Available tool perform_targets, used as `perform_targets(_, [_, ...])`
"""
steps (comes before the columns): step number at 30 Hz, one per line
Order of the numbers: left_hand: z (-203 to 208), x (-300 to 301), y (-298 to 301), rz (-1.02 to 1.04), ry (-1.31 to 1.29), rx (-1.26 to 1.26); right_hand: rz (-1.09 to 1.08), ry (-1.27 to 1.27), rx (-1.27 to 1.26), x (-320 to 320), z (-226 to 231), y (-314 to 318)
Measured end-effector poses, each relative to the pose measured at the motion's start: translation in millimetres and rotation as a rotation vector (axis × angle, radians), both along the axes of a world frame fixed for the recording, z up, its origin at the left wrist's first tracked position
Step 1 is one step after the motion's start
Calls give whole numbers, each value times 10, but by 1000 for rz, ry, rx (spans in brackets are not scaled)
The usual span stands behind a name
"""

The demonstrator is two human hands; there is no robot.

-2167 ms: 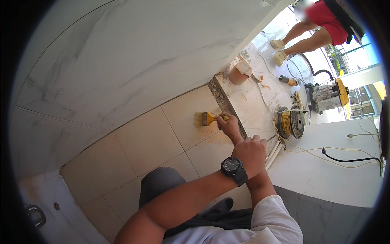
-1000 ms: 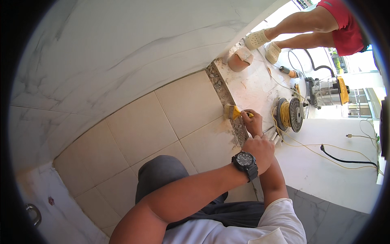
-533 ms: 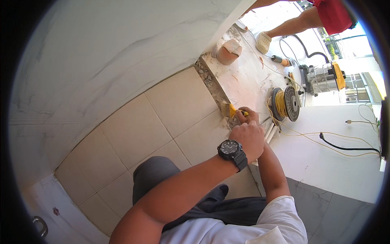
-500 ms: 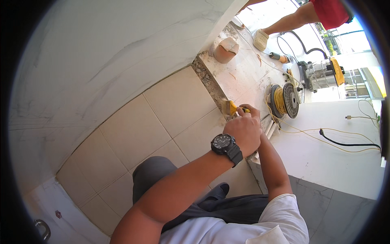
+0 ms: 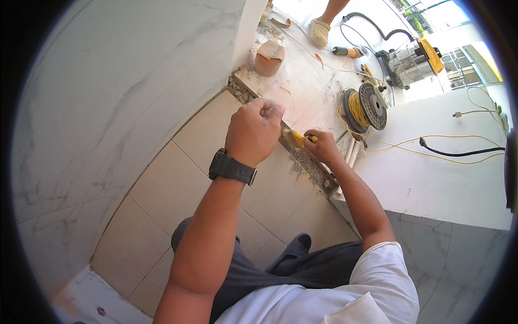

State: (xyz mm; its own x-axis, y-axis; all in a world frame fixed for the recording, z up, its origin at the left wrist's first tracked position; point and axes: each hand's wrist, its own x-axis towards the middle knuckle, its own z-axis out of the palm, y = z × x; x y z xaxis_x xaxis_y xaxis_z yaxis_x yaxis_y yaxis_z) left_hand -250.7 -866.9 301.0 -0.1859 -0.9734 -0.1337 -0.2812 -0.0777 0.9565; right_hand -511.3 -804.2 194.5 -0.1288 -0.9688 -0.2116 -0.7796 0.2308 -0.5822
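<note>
A paintbrush [image 5: 298,139] with a yellow handle is gripped in my right hand [image 5: 321,146]. Its pale bristles rest at a narrow gap [image 5: 305,159] filled with rubble and grit, running between the beige floor tiles and the pale ledge. My left hand [image 5: 252,131], wearing a black watch [image 5: 232,168] at the wrist, hovers over the far part of that gap, left of the brush. Its fingers are curled together, dusty at the tips; whatever they hold, if anything, is hidden.
A dusty reddish bucket [image 5: 268,59] stands on the ledge. Beyond are a reel of yellow cord [image 5: 364,108], a power tool [image 5: 348,52] and a yellow-topped machine [image 5: 413,62]. Another person's foot in a beige clog [image 5: 320,32] is at the back. A marbled wall [image 5: 118,97] rises at left.
My left hand has moved away from my right, leftward and farther along the gap, its fingers curled. The right hand keeps the paintbrush at the gap. The view has shifted.
</note>
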Motion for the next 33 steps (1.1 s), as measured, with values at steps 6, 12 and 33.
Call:
perform_targets(6, [-44, -85, -70, -19, 16, 34, 152, -92, 125, 214, -152, 486])
perform_targets(12, [-99, -209, -7, -101, 41, 74, -232, -59, 73, -247, -2, 288])
perform_targets(33, [-332, -683, -26, -301, 48, 107, -278, -127, 361, -301, -119, 1193])
